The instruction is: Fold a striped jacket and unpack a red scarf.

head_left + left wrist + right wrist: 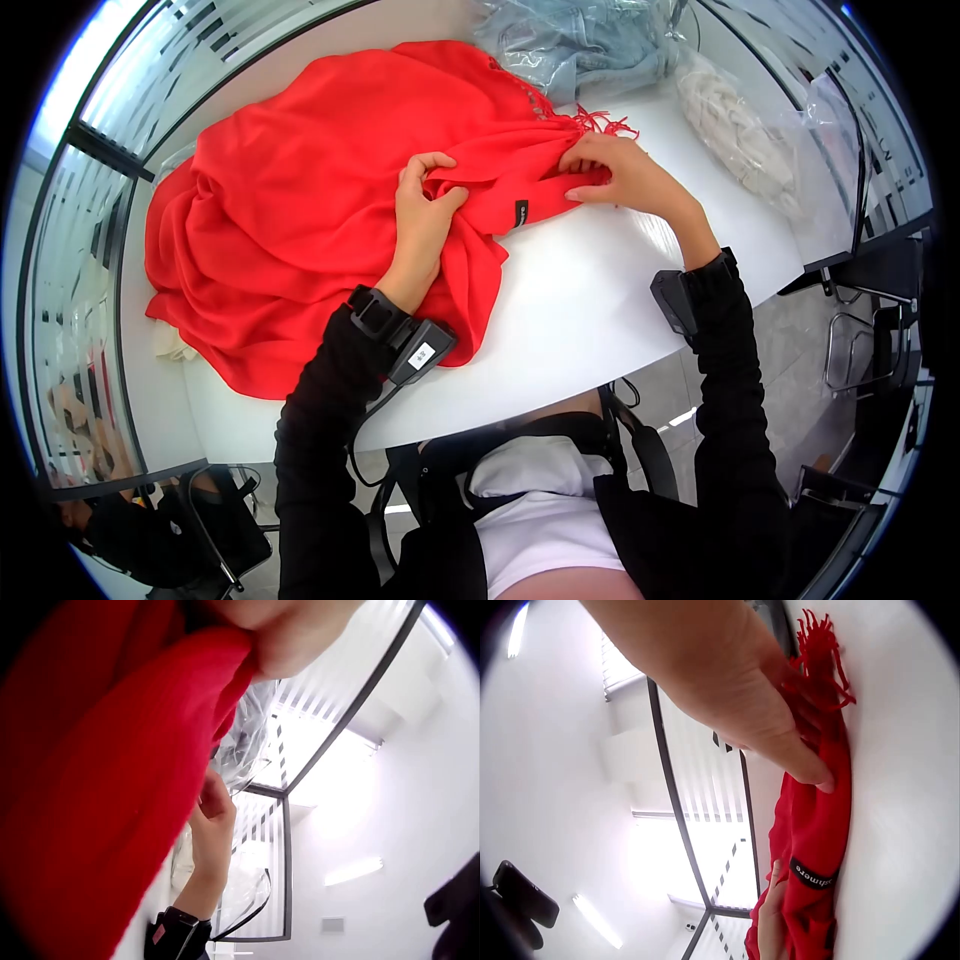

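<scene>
A large red fringed scarf (300, 180) lies heaped in loose folds over the white table. My left hand (424, 222) is at the middle of it, fingers and thumb curled round a raised fold. Toward the fringed end, my right hand (625, 172) pinches the scarf's edge. In the right wrist view the thumb (810, 766) lies on the red cloth, with the other fingers partly hidden behind it. A small black label (521, 213) shows on the strip between the hands. Red tassels (606, 124) stick out just beyond the right hand.
Behind the scarf is a clear plastic bag with light blue fabric (590, 50). Another bag holding a white knitted item (735, 130) lies at the right. Clear partitions border the white table (570, 300). Something cream-coloured (172, 342) peeks from under the scarf at left.
</scene>
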`<control>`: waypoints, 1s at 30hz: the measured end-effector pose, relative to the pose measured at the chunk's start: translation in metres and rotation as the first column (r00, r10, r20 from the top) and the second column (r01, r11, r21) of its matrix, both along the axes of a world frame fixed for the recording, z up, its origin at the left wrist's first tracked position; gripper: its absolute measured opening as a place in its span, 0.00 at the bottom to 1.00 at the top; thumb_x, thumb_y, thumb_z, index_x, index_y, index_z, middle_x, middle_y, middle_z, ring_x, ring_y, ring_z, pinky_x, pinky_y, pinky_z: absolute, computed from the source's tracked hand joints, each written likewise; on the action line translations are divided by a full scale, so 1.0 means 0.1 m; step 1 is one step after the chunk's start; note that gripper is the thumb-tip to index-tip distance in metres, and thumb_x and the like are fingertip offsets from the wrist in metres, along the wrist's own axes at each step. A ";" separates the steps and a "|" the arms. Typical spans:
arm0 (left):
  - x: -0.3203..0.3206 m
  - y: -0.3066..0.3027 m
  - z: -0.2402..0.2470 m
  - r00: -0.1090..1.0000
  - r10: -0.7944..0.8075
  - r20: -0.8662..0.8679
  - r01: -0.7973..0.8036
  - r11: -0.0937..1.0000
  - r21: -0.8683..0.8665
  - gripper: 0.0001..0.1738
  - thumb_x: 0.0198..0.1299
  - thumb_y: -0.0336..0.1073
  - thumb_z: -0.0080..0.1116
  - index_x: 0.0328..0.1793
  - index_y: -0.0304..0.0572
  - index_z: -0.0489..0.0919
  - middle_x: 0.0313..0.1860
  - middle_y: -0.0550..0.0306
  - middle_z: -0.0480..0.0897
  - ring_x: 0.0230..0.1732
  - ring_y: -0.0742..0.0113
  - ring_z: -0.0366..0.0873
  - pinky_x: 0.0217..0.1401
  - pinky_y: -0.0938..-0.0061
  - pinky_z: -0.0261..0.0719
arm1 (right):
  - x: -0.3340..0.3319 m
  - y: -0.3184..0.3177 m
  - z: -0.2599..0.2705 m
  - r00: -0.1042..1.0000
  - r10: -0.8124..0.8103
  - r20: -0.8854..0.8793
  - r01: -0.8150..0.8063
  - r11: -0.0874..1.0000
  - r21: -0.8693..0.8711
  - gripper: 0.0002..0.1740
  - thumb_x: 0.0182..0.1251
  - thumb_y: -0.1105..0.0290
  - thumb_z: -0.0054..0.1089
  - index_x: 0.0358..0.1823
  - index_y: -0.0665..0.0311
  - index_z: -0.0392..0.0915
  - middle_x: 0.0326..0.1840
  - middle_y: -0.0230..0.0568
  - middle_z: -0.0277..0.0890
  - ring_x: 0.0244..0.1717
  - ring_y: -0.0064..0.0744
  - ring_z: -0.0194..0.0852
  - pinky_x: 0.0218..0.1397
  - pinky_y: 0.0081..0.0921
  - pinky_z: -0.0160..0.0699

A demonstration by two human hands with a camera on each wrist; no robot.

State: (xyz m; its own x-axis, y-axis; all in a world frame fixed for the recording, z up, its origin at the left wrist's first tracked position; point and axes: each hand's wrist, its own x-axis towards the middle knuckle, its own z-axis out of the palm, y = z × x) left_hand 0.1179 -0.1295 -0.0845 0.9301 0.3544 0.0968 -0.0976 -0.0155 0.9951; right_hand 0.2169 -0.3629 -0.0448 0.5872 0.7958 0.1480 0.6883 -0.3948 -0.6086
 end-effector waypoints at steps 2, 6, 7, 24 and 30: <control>0.00 -0.01 -0.02 0.984 0.080 0.159 -0.129 0.936 0.328 0.17 0.43 0.17 0.51 0.40 0.42 0.73 0.48 0.54 0.69 0.49 0.65 0.69 0.49 0.77 0.70 | 0.05 -0.03 -0.01 0.998 -0.029 0.053 0.030 1.000 -0.009 0.13 0.46 0.73 0.66 0.34 0.66 0.74 0.32 0.34 0.72 0.33 0.27 0.69 0.39 0.20 0.70; -0.03 -0.03 0.12 0.986 -0.085 0.141 0.029 0.932 0.362 0.16 0.39 0.16 0.48 0.35 0.41 0.76 0.53 0.55 0.68 0.53 0.62 0.68 0.51 0.76 0.67 | 0.04 -0.03 0.04 0.985 -0.037 -0.171 0.035 0.999 -0.014 0.12 0.44 0.75 0.66 0.31 0.65 0.74 0.30 0.33 0.73 0.32 0.26 0.68 0.38 0.20 0.70; -0.04 -0.03 0.11 0.985 -0.130 0.110 0.088 0.941 0.327 0.17 0.39 0.15 0.46 0.33 0.41 0.78 0.55 0.58 0.70 0.56 0.63 0.68 0.55 0.76 0.66 | 0.04 -0.02 0.04 0.982 -0.032 -0.184 0.031 1.000 -0.004 0.12 0.44 0.76 0.66 0.31 0.65 0.73 0.29 0.33 0.73 0.32 0.25 0.68 0.38 0.20 0.70; 0.02 -0.02 0.01 0.956 -0.273 0.104 0.231 0.924 0.304 0.12 0.45 0.17 0.45 0.35 0.36 0.76 0.44 0.54 0.76 0.51 0.63 0.73 0.57 0.75 0.66 | 0.06 -0.01 0.03 0.974 -0.048 -0.221 0.104 0.962 0.251 0.04 0.48 0.85 0.58 0.26 0.71 0.74 0.51 0.38 0.70 0.37 0.24 0.74 0.39 0.19 0.76; 0.02 0.00 0.00 0.952 -0.289 0.099 0.247 0.919 0.308 0.11 0.45 0.18 0.45 0.34 0.35 0.76 0.44 0.54 0.76 0.50 0.63 0.73 0.57 0.76 0.66 | 0.09 -0.01 0.07 0.978 -0.007 -0.211 0.072 0.950 0.305 0.05 0.47 0.86 0.56 0.26 0.71 0.74 0.49 0.41 0.72 0.40 0.24 0.74 0.44 0.18 0.77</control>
State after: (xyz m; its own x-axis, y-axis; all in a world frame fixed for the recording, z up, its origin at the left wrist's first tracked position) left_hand 0.1204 -0.1291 -0.0846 0.9556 0.0309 0.2930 -0.2761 -0.2539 0.9270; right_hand 0.2257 -0.3635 -0.0378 0.6609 0.7053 0.2565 0.5239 -0.1888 -0.8306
